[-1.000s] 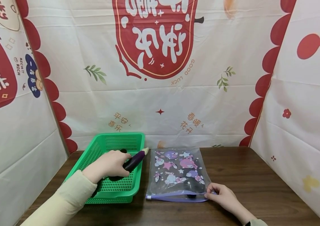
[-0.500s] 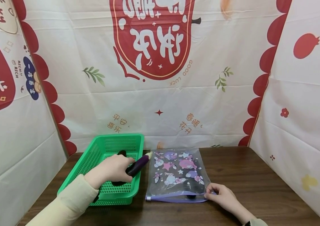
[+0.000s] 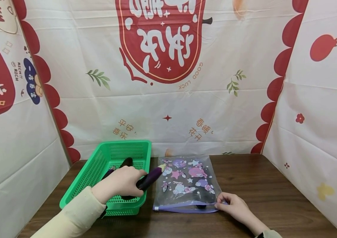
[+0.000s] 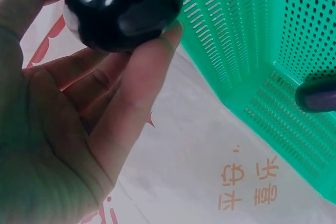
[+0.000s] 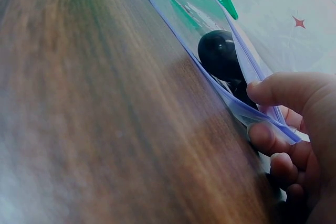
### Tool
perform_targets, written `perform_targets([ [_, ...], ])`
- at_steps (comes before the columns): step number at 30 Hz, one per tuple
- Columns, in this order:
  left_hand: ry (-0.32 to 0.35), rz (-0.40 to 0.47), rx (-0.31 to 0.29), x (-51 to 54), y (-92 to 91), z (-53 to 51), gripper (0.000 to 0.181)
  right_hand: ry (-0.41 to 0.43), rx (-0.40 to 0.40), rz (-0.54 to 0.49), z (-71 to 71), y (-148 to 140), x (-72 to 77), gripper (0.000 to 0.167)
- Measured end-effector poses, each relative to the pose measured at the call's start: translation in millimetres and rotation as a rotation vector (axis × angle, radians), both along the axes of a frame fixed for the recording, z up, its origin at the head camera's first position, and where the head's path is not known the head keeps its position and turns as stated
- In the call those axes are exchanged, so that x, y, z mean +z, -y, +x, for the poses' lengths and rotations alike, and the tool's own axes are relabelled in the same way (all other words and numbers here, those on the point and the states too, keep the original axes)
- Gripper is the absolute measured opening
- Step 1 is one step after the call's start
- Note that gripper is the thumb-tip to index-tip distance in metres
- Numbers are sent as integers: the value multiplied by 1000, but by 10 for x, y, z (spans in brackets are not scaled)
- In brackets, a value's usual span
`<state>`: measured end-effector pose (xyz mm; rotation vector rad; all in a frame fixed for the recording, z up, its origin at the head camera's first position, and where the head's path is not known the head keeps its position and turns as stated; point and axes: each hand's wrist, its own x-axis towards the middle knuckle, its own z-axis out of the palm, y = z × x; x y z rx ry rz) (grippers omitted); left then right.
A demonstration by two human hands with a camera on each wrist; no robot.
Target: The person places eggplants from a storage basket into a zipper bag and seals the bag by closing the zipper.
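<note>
In the head view my left hand [image 3: 123, 182] grips a dark purple eggplant [image 3: 151, 178]. Its pale stem end points right and slightly up, beyond the right rim of the green basket [image 3: 129, 150]. The left wrist view shows its glossy rounded end [image 4: 126, 9] between thumb and fingers. Other eggplants [image 3: 127, 162] lie in the basket, partly behind the hand. My right hand [image 3: 236, 209] pinches the right corner of a clear printed zip bag [image 3: 186, 180] at its purple mouth, which gapes. Through the mouth, a dark rounded eggplant end [image 5: 218, 53] shows inside.
The bag lies flat on the brown wooden table [image 3: 245, 178], just right of the basket. A white slider [image 3: 156, 208] sits at the left end of the bag's mouth. Printed white cloth walls [image 3: 168, 105] enclose the table at the back and both sides.
My left hand has moved right and slightly down with the eggplant, whose stem end now hangs over the bag's upper left. My right hand stays at the bag's corner.
</note>
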<state>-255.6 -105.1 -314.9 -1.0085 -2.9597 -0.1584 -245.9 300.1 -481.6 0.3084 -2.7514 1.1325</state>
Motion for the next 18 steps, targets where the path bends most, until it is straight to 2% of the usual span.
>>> perform_targets([
  [9,27,18,-46,31,-38,55,51,0,8,-20,15,14,26,18],
  [18,21,26,-92,24,-99,106,53,17,-7,2,10,5,27,19],
])
